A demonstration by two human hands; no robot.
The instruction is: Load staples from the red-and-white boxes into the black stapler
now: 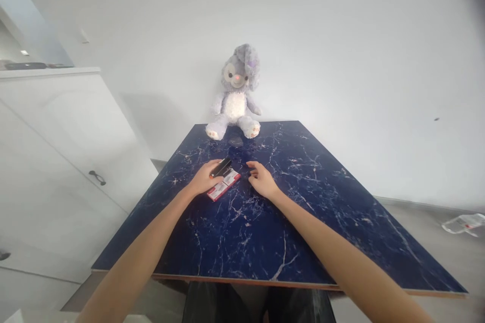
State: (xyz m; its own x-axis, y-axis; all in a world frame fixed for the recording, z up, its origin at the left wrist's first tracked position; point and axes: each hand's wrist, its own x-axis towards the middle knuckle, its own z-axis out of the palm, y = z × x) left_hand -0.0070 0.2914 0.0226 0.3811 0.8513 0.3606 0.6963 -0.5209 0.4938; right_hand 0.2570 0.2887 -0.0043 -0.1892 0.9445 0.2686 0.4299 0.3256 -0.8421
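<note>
My left hand [204, 177] is closed around a small black stapler [222, 167], held just above a red and white box [223, 184] lying on the dark blue marble table [265, 242]. My right hand [261, 179] rests on the tabletop a little to the right of the box, fingers loosely curled, holding nothing that I can see. A small dark object [235, 142] lies on the table beyond the hands.
A grey and white plush toy [236, 95] sits at the table's far edge against the white wall. A white cabinet [68, 146] with a dark handle stands to the left. A clear plastic item [464, 223] lies on the floor at right.
</note>
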